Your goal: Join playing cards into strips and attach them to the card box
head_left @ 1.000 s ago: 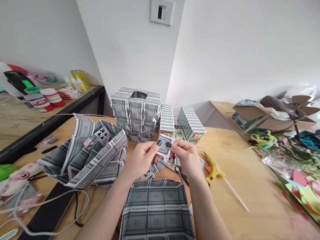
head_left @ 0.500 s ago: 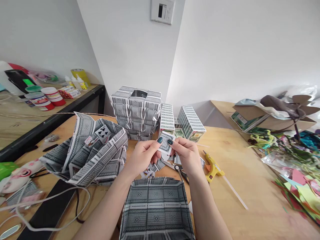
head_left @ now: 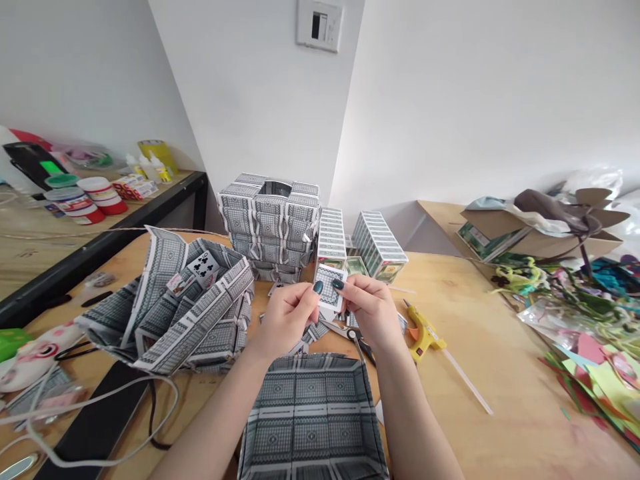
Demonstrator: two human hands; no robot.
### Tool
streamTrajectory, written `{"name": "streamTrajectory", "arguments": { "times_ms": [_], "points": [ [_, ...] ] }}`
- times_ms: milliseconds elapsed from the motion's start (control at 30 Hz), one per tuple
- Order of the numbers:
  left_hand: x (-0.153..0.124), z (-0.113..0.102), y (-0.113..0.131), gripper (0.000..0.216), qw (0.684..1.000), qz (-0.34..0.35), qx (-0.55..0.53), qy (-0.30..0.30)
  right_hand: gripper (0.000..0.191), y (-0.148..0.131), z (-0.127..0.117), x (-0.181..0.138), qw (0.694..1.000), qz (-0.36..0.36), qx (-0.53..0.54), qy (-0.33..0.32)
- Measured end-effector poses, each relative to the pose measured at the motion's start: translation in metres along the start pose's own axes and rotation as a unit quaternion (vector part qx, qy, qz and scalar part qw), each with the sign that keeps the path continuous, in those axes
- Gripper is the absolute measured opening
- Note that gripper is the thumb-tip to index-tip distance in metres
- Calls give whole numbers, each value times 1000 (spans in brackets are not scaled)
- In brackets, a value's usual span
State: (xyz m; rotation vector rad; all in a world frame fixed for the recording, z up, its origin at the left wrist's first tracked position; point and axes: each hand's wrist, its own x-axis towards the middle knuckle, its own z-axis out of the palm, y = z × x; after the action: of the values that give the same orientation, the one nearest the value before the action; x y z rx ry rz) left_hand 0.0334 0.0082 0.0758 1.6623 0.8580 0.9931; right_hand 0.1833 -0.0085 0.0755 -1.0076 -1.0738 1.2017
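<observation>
Between my two hands is a playing card (head_left: 330, 287), its patterned back facing me. My left hand (head_left: 290, 313) is closed on the card's left edge, thumb on top. On the other side, my right hand (head_left: 370, 303) pinches the right part, its thumb pressed on the back. Below my wrists lies an open box made of joined cards (head_left: 313, 413). Under my hands are scissors (head_left: 345, 330) and loose cards (head_left: 315, 331), partly hidden. A yellow glue gun (head_left: 424, 333) with a glue stick lies to the right of my right hand.
A tall card structure (head_left: 270, 227) stands behind, beside two rows of card packs (head_left: 381, 247). More folded card pieces (head_left: 175, 307) are heaped at left, near a white cable (head_left: 115, 460). Jars (head_left: 77, 205) sit on the left shelf; a cardboard box (head_left: 525, 233) and paper scraps (head_left: 595, 373) are at right.
The view has shifted slightly, so most things appear a little further left. Both hands keep hold of the card, with only a slight change in finger position.
</observation>
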Motion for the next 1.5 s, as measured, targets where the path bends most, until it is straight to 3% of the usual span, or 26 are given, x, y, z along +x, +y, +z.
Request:
{"name": "streamTrajectory", "arguments": {
  "times_ms": [167,300,500,633,767,900,1033,1100,1233,1333,1400,1500],
  "points": [
    [3,-13,-3,37,990,36,129,-42,30,0,0,0,997,3,-70,8],
    [3,-18,-2,38,974,80,182,-105,14,-4,-1,-1,997,-10,-74,-37],
    [2,-11,-3,36,940,127,267,-168,16,-6,-12,1,989,-26,-98,-104],
    [3,-10,-4,35,934,139,297,-139,21,-4,-18,1,983,0,-159,-89],
    [3,-9,-6,34,941,134,301,-73,23,0,-17,1,989,7,-136,-52],
    [1,-9,-5,36,936,159,311,-34,23,0,-12,-1,992,-22,-116,-40],
    [-3,-9,3,37,925,190,330,-3,14,-13,-11,-9,985,-65,-142,-75],
    [-7,-7,8,37,924,183,336,-7,11,-21,-11,-15,976,-76,-181,-99],
    [-15,-4,17,37,939,126,315,-53,22,-29,-17,-27,962,-54,-234,-126],
    [-19,1,17,29,938,87,318,-106,22,-22,-33,-31,969,-29,-233,-80],
    [-19,7,12,25,920,79,354,-150,28,-13,-49,-32,975,-13,-221,-13],
    [-18,23,-4,39,883,111,401,-216,35,5,-70,-37,985,13,-155,69]
  ]
}}
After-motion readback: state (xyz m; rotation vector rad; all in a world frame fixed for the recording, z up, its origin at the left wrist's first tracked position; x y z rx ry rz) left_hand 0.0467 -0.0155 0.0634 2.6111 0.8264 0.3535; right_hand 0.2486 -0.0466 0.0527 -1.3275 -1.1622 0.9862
